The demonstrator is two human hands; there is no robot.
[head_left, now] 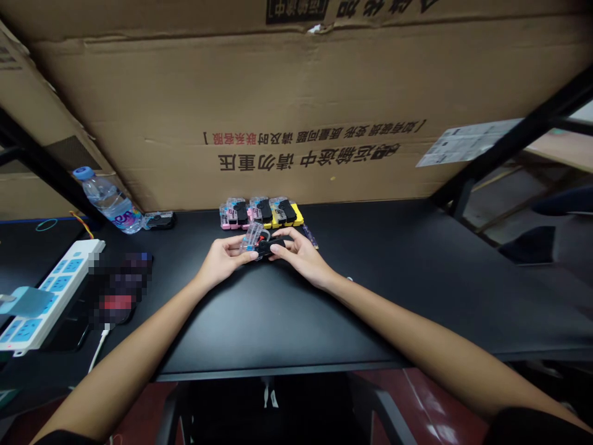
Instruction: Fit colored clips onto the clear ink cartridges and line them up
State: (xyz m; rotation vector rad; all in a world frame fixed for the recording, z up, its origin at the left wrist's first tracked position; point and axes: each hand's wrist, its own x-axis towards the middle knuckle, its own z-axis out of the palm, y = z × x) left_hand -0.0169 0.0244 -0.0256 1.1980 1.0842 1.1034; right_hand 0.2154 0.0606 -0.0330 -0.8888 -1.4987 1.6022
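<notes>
Between my two hands is a small black device with a clear plastic part (262, 245) that stands up at its left, with a bit of red near the middle. My left hand (223, 259) pinches its clear left end between thumb and fingers. Its black right end is gripped by my right hand (301, 254), thumb on top. Right behind my hands, several similar black-and-clear pieces with pink and yellow bases (260, 213) sit in a row. A thin dark strip (309, 236) lies just beyond my right hand, partly hidden.
A cardboard sheet (296, 86) stands along the back of the black table (278, 327). At left are a tilted water bottle (111, 199), another black-and-clear piece (160, 220), a power strip (55, 293) and a blurred phone (123, 287) with a white cable. A chair (273, 408) is at the front edge.
</notes>
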